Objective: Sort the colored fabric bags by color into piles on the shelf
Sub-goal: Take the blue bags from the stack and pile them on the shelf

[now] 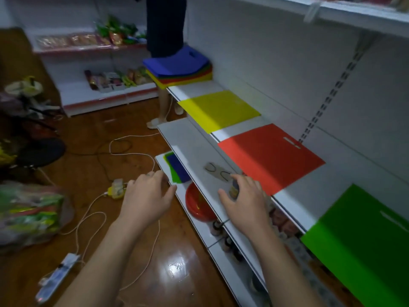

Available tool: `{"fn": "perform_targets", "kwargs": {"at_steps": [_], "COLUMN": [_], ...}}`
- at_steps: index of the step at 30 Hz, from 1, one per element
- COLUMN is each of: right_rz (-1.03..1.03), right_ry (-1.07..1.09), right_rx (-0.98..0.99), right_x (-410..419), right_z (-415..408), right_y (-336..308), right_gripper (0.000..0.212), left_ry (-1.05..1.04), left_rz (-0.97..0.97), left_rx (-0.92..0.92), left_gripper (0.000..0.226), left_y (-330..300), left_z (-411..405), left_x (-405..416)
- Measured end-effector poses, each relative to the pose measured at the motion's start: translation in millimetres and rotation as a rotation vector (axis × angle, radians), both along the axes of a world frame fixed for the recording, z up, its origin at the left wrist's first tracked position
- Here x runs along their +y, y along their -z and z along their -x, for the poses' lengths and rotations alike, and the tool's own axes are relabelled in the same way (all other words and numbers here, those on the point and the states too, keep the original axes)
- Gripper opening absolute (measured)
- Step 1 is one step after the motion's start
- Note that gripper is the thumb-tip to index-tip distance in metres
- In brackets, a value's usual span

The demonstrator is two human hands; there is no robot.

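Both of your hands reach forward over the lower shelves, and neither holds a bag. Your left hand (pixel 147 193) hovers with loosely curved fingers, empty, near the corner of the bottom shelf, just beside a blue bag (pixel 178 170) and a green bag (pixel 172 165) lying there partly hidden under the middle shelf (pixel 188 142). Your right hand (pixel 242 200) rests on that middle shelf, fingers curled over a small object I cannot identify. On the upper shelf (pixel 232 130), well apart from your hands, three piles are started: a yellow bag (pixel 219 110), an orange bag (pixel 270 157) and a large green bag (pixel 363 238). A mixed stack of bags (pixel 179 67), blue on top, waits at the far end. Judging from this, slide the blue bag out flat by its edge, and start it a pile of its own.
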State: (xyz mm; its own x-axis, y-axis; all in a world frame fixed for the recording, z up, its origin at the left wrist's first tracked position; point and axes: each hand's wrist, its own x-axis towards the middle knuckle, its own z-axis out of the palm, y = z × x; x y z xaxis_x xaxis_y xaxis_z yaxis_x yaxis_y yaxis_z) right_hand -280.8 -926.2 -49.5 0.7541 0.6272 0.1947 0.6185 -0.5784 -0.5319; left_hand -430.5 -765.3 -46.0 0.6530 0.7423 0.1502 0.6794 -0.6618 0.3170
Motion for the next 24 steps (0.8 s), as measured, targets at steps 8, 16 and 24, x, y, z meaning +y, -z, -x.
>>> {"fn": "perform_targets", "kwargs": {"at_steps": [8, 16, 24], "right_rz": [0.021, 0.023, 0.110], "right_ry": [-0.087, -0.151, -0.143], "right_rx": [0.006, 0.053, 0.019], "right_x": [108.7, 255.8, 368.9], "right_z": [-14.7, -72.5, -146.6], "right_y": [6.1, 24.0, 19.5], "right_gripper": [0.044, 0.043, 0.043], "left_ry": [-0.044, -0.092, -0.033], "left_rz": [0.114, 0.100, 0.086], "left_rx": [-0.021, 0.056, 0.101], "left_gripper": [0.029, 0.034, 0.030], "left_y": [12.8, 18.4, 10.7], "left_z": [-4.1, -69.1, -149.3], "left_x": [83.0, 225.0, 343.1]}}
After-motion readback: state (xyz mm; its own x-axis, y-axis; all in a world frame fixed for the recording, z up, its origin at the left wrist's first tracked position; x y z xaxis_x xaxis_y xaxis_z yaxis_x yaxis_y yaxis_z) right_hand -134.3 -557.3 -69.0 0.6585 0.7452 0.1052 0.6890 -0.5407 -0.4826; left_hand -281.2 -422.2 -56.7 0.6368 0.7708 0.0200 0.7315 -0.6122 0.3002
